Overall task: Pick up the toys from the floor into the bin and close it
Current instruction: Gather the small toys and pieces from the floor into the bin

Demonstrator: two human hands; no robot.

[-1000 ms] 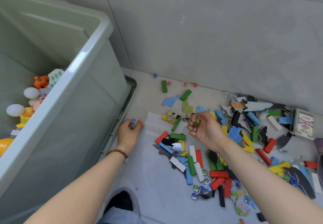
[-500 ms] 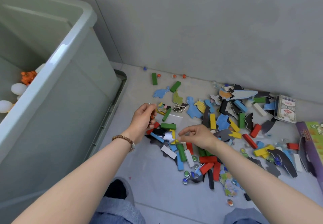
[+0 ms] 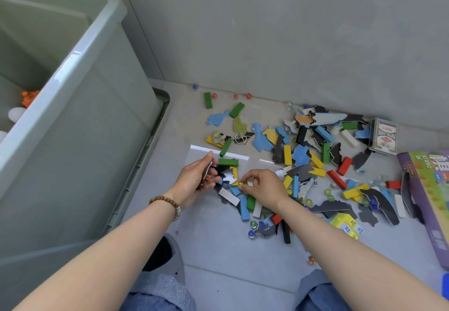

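Mid-frame, my left grip [image 3: 196, 179] holds flat puzzle pieces [image 3: 209, 168] and my right grip [image 3: 264, 189] pinches a small yellow marble [image 3: 240, 183], which could slip and roll off over the smooth grey floor [image 3: 218, 250]. Right of centre lies the scattered pile of coloured toys [image 3: 287, 155]. Bare floor leads left to the tall pale-green plastic bin [image 3: 73, 63], whose high rim I must clear.

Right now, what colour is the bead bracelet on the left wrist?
The bracelet is brown, seen best in the head view.
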